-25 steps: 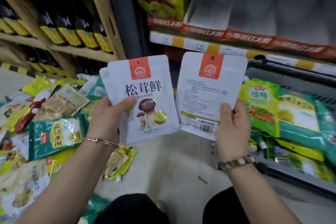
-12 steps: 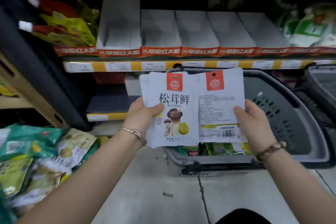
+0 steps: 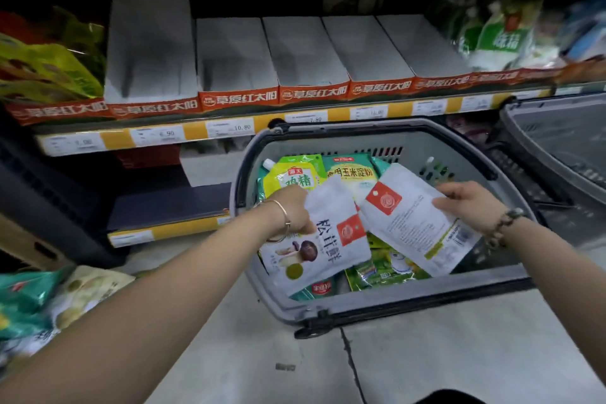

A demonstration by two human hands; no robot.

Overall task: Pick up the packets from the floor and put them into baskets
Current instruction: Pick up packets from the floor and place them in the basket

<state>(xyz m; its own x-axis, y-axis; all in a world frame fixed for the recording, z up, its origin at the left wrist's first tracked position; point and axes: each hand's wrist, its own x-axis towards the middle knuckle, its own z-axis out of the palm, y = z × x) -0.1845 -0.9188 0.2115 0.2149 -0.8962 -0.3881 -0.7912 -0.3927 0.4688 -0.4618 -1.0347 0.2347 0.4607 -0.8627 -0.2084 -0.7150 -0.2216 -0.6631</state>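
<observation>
While both hang over the grey basket [image 3: 410, 300], the left hand [image 3: 292, 210] pinches a mushroom packet [image 3: 321, 246] in its grip, the right hand [image 3: 472, 203] a white packet [image 3: 413, 217].

White packets [image 3: 323, 248] tilted over grey basket [image 3: 410, 305]

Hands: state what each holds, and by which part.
Left hand pinches the mushroom packet by a long edge; right hand holds the barcode packet by a long edge.
</observation>
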